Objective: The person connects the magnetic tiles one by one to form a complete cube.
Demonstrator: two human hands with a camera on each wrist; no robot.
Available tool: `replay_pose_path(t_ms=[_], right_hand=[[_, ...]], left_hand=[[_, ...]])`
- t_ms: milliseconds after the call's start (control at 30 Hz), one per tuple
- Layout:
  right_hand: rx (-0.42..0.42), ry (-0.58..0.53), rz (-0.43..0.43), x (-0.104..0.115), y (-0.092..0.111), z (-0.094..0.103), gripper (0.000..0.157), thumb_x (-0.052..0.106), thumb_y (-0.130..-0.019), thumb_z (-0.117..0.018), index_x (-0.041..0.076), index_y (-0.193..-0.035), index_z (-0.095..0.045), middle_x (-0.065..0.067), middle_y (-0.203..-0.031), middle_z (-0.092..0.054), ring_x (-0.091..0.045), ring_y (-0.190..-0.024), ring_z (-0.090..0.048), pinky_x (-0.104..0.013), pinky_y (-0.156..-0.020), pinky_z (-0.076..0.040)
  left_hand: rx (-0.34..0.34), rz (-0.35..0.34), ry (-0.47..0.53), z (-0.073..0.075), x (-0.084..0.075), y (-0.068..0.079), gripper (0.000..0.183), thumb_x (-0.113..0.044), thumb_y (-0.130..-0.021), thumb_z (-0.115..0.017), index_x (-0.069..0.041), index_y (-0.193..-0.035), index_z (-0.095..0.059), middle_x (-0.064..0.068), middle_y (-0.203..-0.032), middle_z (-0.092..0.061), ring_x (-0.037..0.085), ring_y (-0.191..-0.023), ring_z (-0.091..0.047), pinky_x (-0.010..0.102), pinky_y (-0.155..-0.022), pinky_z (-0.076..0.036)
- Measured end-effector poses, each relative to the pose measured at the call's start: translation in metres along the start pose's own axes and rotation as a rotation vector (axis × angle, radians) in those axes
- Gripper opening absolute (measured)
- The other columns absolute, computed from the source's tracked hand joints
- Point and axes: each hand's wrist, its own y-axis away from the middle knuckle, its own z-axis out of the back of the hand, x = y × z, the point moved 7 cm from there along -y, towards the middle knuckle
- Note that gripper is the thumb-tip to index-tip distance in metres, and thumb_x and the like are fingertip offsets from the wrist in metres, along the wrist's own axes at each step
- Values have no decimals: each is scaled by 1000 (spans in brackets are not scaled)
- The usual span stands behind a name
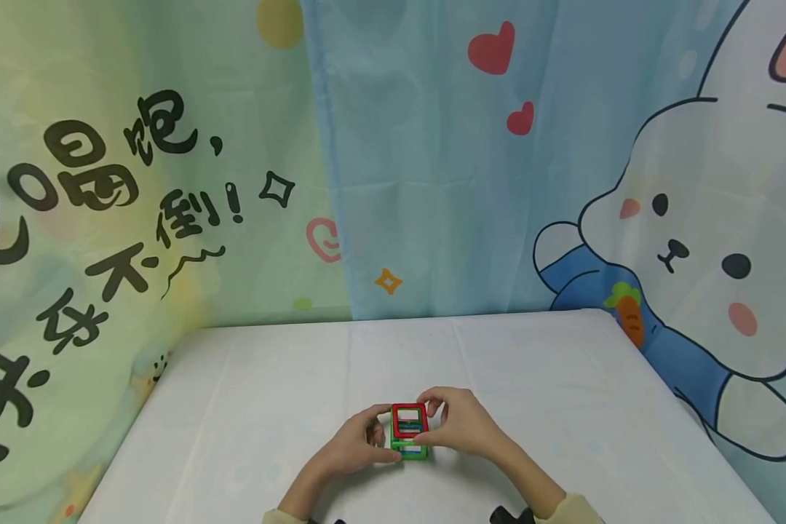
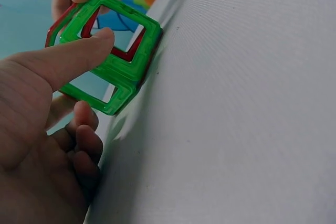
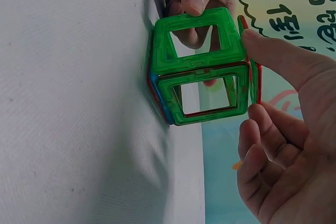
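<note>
A small box of see-through magnetic tiles (image 3: 202,67), with green square frames on its sides, stands on the white table between my hands. Blue and red edges show along its base in the right wrist view. My left hand (image 1: 350,442) grips the box from the left, its thumb pressed on a green frame (image 2: 123,69) and a finger reaching the far side. My right hand (image 1: 466,423) pinches a red square tile (image 1: 395,422) by its right side between thumb and fingers. That red tile lies over the top of the box, overlapping its far part in the head view.
The white tabletop (image 1: 249,393) stretches around the box. Behind it hangs a printed curtain (image 1: 419,218) with dark lettering, hearts and a cartoon rabbit. Black straps or devices (image 1: 511,515) show near the wrists at the bottom edge.
</note>
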Motion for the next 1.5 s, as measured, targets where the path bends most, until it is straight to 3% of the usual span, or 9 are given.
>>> replay_pose_path(t_ms=[800,1500], right_hand=[[45,-71,-40,-6,-1,-5,52,29,-64,-92,9,-106,-68,-2,-84,-59,-16,-63,-51,-29,-50,-44],[24,-136,-73,-9,4,-9,53,26,-67,-90,9,-109,-64,-5,-85,-59,-18,-62,-50,-28,-50,-44]], left_hand=[[1,-50,-4,0,0,1,70,-18,-76,-84,-12,-137,-51,-2,-82,-60,8,-63,-48,22,-56,-41],[-15,-32,13,1,-7,5,72,-13,-76,-83,-7,-139,-49,3,-84,-60,9,-64,-49,21,-54,-41]])
